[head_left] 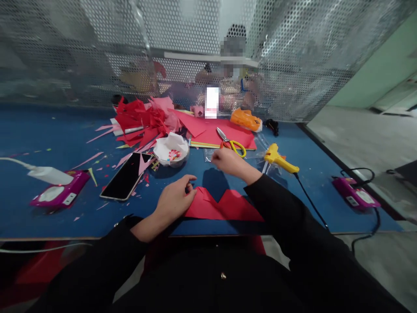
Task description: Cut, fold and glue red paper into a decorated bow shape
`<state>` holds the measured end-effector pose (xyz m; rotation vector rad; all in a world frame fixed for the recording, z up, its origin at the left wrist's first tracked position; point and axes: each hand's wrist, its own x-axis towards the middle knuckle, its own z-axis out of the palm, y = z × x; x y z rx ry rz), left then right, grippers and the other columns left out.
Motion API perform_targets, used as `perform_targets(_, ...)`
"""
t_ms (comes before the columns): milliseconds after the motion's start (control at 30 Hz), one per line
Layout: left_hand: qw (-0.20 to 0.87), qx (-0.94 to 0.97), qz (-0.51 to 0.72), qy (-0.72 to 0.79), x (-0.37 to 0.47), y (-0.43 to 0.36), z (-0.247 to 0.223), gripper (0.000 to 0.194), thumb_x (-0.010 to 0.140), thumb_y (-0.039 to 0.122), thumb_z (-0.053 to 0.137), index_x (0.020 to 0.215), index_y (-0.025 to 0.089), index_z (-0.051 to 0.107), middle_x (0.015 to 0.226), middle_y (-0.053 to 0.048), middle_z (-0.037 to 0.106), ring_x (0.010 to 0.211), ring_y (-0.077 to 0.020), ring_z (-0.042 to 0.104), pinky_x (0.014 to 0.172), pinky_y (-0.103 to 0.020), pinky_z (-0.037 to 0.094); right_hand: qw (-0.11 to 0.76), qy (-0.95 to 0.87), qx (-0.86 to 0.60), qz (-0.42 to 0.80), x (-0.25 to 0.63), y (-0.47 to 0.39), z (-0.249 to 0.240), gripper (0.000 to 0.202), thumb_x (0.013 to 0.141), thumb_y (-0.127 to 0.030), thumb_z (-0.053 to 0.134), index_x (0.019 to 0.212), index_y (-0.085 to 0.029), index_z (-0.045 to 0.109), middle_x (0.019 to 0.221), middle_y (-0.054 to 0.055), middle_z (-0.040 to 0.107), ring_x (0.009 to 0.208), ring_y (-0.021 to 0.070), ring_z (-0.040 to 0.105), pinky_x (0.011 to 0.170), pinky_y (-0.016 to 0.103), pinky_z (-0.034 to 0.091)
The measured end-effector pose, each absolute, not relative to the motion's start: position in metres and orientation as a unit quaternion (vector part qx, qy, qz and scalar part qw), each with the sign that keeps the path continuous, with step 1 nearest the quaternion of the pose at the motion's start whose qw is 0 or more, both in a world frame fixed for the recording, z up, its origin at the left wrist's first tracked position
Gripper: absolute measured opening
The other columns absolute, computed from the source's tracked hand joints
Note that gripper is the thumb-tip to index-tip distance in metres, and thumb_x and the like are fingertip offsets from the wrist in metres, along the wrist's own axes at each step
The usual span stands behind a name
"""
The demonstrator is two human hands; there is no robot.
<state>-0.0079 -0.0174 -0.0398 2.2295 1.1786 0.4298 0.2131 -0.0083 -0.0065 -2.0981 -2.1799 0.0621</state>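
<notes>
A cut piece of red paper (234,206), with a V-shaped notch in its upper edge, lies near the table's front edge. My left hand (174,198) rests at its left end, thumb touching the paper and index finger stretched out apart from it. Above the paper, my right hand (230,163) has its fingers curled together in a pinch; what they hold, if anything, is hidden. Just beyond it, scissors (237,147) with yellow handles lie partly over a stack of red sheets (239,128), blades pointing away to the left.
Left of centre are a paper-lined bowl (171,150) with small scraps, a phone (125,178) and red paper strips (140,117). On the right lie a yellow glue gun (280,159), an orange packet (246,119) and a purple power strip (355,193). Another purple strip (60,191) sits left.
</notes>
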Motion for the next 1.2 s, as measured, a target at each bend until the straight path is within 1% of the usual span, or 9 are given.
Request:
perform_targets(100, 0.289, 0.824, 0.177, 0.454, -0.008, -0.015, -0.042, 0.034, 0.084, 0.025, 0.053, 0.116, 0.021, 0.062, 0.079, 0.002, 0.069, 0.066, -0.0168, 0.062, 0.065, -0.029, 0.043, 0.111, -0.708, -0.697, -0.024, 0.211, 0.009, 0.008, 0.043, 0.094, -0.014, 0.042, 0.135, -0.006, 0.052, 0.134, 0.024, 0.061, 0.119, 0.0297, 0.062, 0.093, 0.038, 0.048)
perform_targets(200, 0.296, 0.811, 0.19, 0.467, -0.009, -0.013, -0.043, 0.032, 0.084, 0.026, 0.054, 0.115, 0.021, 0.063, 0.077, 0.003, 0.068, 0.063, -0.0157, 0.061, 0.063, -0.029, 0.043, 0.157, -0.713, -0.683, -0.029, 0.211, -0.001, 0.009, 0.06, 0.093, -0.018, 0.047, 0.149, -0.003, 0.034, 0.141, 0.026, 0.056, 0.126, 0.0344, 0.058, 0.101, 0.046, 0.046)
perform_targets(300, 0.302, 0.799, 0.202, 0.479, -0.009, -0.012, -0.043, 0.032, 0.084, 0.027, 0.056, 0.115, 0.022, 0.063, 0.079, 0.004, 0.068, 0.062, -0.0147, 0.06, 0.063, -0.028, 0.044, 0.197, -0.729, -0.655, -0.007, 0.21, -0.034, -0.002, 0.056, 0.094, -0.02, 0.047, 0.147, -0.002, 0.038, 0.13, 0.026, 0.064, 0.121, 0.0352, 0.061, 0.101, 0.051, 0.048)
perform_targets(433, 0.299, 0.789, 0.212, 0.493, -0.006, -0.01, -0.043, 0.032, 0.084, 0.025, 0.057, 0.115, 0.022, 0.063, 0.078, 0.004, 0.068, 0.063, -0.0144, 0.061, 0.065, -0.028, 0.045, 0.225, -0.78, -0.583, 0.015, 0.2, -0.088, -0.024, 0.052, 0.099, -0.034, 0.05, 0.144, -0.01, 0.045, 0.137, 0.022, 0.061, 0.128, 0.0322, 0.058, 0.104, 0.053, 0.048)
perform_targets(667, 0.249, 0.8, 0.209, 0.504, -0.001, -0.012, -0.043, 0.034, 0.087, 0.025, 0.059, 0.119, 0.019, 0.062, 0.084, 0.0, 0.071, 0.073, -0.0181, 0.065, 0.072, -0.031, 0.049, 0.202, -0.774, -0.6, 0.004, 0.191, -0.14, -0.057, 0.075, 0.094, -0.049, 0.059, 0.152, -0.008, 0.035, 0.147, 0.025, 0.051, 0.141, 0.0347, 0.045, 0.113, 0.056, 0.041)
perform_targets(767, 0.197, 0.83, 0.208, 0.478, -0.004, -0.023, -0.04, 0.036, 0.09, 0.025, 0.056, 0.125, 0.018, 0.062, 0.109, -0.008, 0.071, 0.093, -0.0235, 0.066, 0.085, -0.038, 0.05, 0.209, -0.74, -0.639, -0.017, 0.202, -0.152, -0.063, 0.071, 0.097, -0.049, 0.052, 0.15, -0.004, 0.037, 0.142, 0.027, 0.055, 0.138, 0.0359, 0.048, 0.11, 0.058, 0.043)
perform_targets(867, 0.081, 0.916, 0.188, 0.344, -0.005, -0.037, -0.041, 0.035, 0.098, 0.025, 0.046, 0.126, 0.013, 0.063, 0.129, -0.015, 0.066, 0.121, -0.0309, 0.057, 0.102, -0.047, 0.044, 0.207, -0.729, -0.652, -0.028, 0.209, -0.161, -0.063, 0.072, 0.098, -0.053, 0.046, 0.148, -0.002, 0.038, 0.142, 0.027, 0.055, 0.138, 0.036, 0.048, 0.11, 0.058, 0.042)
perform_targets(1067, -0.007, 0.973, 0.105, 0.205, -0.004, -0.054, -0.056, 0.062, 0.099, 0.052, 0.044, 0.14, 0.006, 0.053, 0.147, -0.017, 0.054, 0.138, -0.0358, 0.045, 0.113, -0.055, 0.036, 0.171, -0.765, -0.621, -0.02, 0.204, -0.154, -0.06, 0.074, 0.098, -0.056, 0.044, 0.146, 0.0, 0.041, 0.15, 0.026, 0.047, 0.143, 0.0346, 0.041, 0.115, 0.054, 0.038)
perform_targets(1200, -0.008, 0.975, 0.096, 0.201, -0.002, -0.055, -0.055, 0.066, 0.098, 0.055, 0.046, 0.141, 0.006, 0.052, 0.147, -0.017, 0.054, 0.138, -0.0359, 0.046, 0.114, -0.054, 0.035, 0.129, -0.777, -0.616, -0.02, 0.199, -0.146, -0.065, 0.068, 0.097, -0.047, 0.052, 0.142, 0.003, 0.046, 0.144, 0.027, 0.053, 0.137, 0.0353, 0.049, 0.113, 0.052, 0.041)
